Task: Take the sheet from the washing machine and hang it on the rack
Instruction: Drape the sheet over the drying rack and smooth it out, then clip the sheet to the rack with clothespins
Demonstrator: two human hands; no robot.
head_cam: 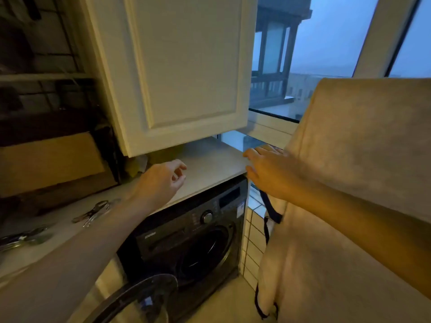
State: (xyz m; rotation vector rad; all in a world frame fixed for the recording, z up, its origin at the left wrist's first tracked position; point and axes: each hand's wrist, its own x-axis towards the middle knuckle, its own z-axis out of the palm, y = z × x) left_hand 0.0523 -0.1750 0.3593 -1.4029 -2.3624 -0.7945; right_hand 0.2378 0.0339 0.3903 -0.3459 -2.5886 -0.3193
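Beige sheet (361,171), draped over the dark-framed rack (271,210) at the right. The washing machine (186,229) under the desk (210,164) is shown with its door (140,297) swung open. The left hand (163,180) is held loosely curled above the desk, holding nothing. The right hand (270,171) is laid with straight fingers at the sheet's left edge. Smoothing is judged to be the step in hand: the fabric is best stroked flat, and no folds should be left trapped.
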